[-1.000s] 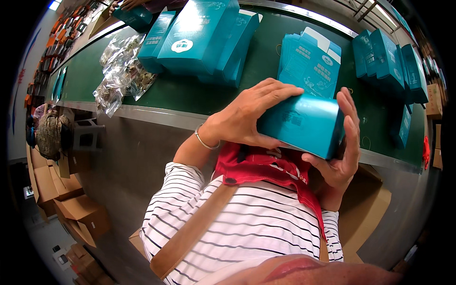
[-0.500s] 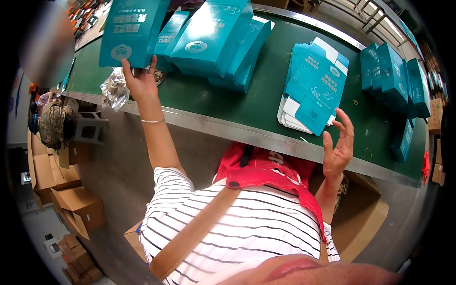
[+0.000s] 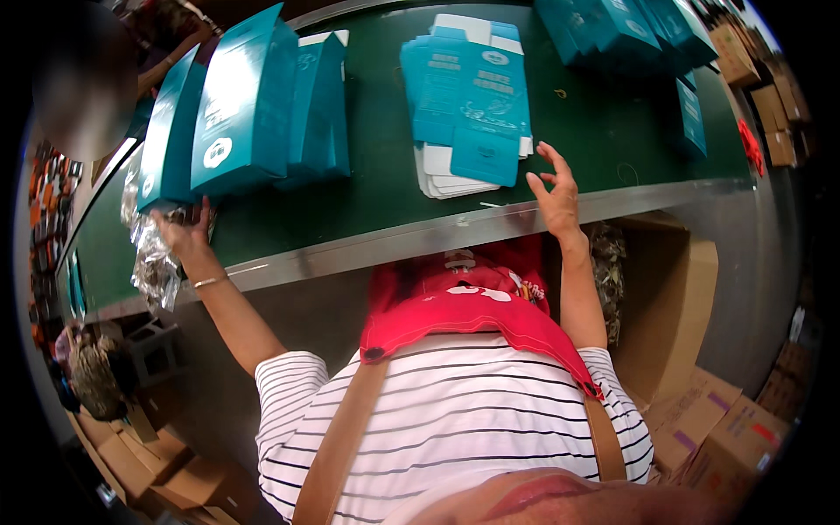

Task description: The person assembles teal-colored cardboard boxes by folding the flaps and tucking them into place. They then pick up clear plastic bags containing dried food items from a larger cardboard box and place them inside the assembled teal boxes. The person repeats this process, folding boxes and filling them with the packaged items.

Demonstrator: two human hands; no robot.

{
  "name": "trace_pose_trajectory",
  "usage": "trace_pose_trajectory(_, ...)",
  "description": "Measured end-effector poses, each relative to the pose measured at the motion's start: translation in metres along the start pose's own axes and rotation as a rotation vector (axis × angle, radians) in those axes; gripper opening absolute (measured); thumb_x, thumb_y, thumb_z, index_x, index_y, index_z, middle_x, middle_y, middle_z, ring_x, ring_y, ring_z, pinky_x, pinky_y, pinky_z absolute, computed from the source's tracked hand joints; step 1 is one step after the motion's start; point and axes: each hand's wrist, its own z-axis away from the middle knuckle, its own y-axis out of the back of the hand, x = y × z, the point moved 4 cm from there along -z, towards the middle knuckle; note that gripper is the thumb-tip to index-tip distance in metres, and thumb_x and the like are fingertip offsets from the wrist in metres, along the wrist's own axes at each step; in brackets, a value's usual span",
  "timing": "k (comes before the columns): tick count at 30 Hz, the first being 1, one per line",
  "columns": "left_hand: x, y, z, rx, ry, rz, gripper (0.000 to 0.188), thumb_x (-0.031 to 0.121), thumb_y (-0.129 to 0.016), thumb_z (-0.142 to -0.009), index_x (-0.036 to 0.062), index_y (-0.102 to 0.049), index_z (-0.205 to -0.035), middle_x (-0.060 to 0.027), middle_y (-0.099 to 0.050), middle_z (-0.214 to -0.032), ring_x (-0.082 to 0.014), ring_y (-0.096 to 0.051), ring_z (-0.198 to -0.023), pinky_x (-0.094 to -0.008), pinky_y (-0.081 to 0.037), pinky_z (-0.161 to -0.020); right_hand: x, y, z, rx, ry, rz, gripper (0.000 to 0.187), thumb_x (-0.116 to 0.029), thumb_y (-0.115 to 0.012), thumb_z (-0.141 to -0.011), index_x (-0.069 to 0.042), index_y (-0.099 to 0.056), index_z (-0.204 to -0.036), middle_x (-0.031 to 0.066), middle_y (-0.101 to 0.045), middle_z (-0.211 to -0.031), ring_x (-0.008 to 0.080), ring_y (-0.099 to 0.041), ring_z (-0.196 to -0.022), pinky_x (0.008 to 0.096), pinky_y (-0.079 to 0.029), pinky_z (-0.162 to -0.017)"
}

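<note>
At the left, my left hand [image 3: 184, 234] is at the lower end of a teal box [image 3: 168, 144], fingers curved around it and partly hidden by the box. That box leans beside a larger-looking teal box [image 3: 245, 114], with more teal boxes [image 3: 317, 114] on its right. My right hand [image 3: 558, 194] hovers near the table's front edge, fingers apart and nothing in them. Just left of it lies a stack of flat, unfolded teal cartons [image 3: 486, 96] with white undersides and flaps; the hand is apart from the stack.
The green table [image 3: 385, 188] has a metal front edge [image 3: 350, 242]. Crumpled clear plastic [image 3: 156, 267] hangs over it by my left hand. More teal boxes [image 3: 612, 31] stand far right, one lying nearer [image 3: 689, 118]. An open brown carton [image 3: 691, 306] sits below the table. Another person's arm [image 3: 171, 61] shows far left.
The view has turned, so the table items appear farther left or higher. The box at my left hand now stands close against the larger-looking one. My right hand stays beside the flat cartons, still empty.
</note>
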Motion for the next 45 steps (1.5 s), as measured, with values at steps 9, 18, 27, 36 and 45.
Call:
trace_pose_trajectory(9, -0.159, -0.001, 0.142, -0.130, -0.387, -0.445, 0.027, 0.029, -0.040, -0.100, 0.0032, -0.050, -0.104, -0.0080, -0.059, -0.101, -0.0177, -0.057, -0.088, -0.0318, -0.049, -0.072, 0.010, -0.020, -0.016, -0.011, -0.150, -0.199, 0.062, 0.001, -0.052, -0.086, -0.008, -0.030, -0.143, 0.0188, -0.047, -0.136, 0.0267, -0.047, -0.125, 0.0331, -0.044, -0.094)
trace_pose_trajectory(18, -0.265, -0.171, 0.196, -0.936, -0.216, -0.725, 0.054, 0.015, -0.052, -0.093, -0.0039, -0.030, -0.139, -0.0260, -0.035, -0.143, -0.0310, -0.037, -0.133, -0.0364, -0.030, -0.109, 0.048, -0.038, -0.050, -0.045, -0.323, -0.375, 0.071, 0.000, -0.055, -0.085, -0.003, -0.018, -0.146, 0.0304, -0.039, -0.138, 0.0329, -0.046, -0.124, 0.0361, -0.045, -0.096)
trace_pose_trajectory(27, -0.299, -0.204, 0.151, -0.808, -0.532, -1.013, 0.046, 0.009, -0.062, -0.084, -0.0081, -0.050, -0.125, -0.0216, -0.061, -0.117, -0.0272, -0.061, -0.109, -0.0342, -0.048, -0.093, 0.053, -0.039, -0.055, -0.077, -0.468, -0.652, 0.074, -0.002, -0.062, -0.086, 0.001, -0.017, -0.145, 0.0251, -0.048, -0.129, 0.0217, -0.058, -0.101, 0.0291, -0.051, -0.081)
trace_pose_trajectory(36, -0.239, -0.178, 0.166, -1.068, 0.289, -0.527, 0.050, 0.003, -0.065, -0.078, -0.0026, -0.051, -0.125, -0.0191, -0.065, -0.107, -0.0222, -0.066, -0.093, -0.0323, -0.054, -0.083, 0.021, -0.036, -0.028, -0.366, -0.340, -0.908, 0.028, -0.005, -0.065, -0.084, -0.002, -0.060, -0.112, 0.0011, -0.065, -0.095, 0.0062, -0.055, -0.076, 0.0183, -0.042, -0.062)
trace_pose_trajectory(45, -0.199, -0.199, 0.186, -1.205, 0.206, -0.411, 0.026, 0.014, -0.062, -0.090, -0.0004, -0.058, -0.111, -0.0116, -0.069, -0.096, -0.0140, -0.067, -0.084, -0.0290, -0.056, -0.074, -0.041, 0.003, -0.021, 0.048, 0.036, -0.192, 0.047, -0.007, -0.066, -0.084, -0.004, -0.051, -0.128, 0.0086, -0.058, -0.119, 0.0167, -0.056, -0.102, 0.0280, -0.048, -0.083)
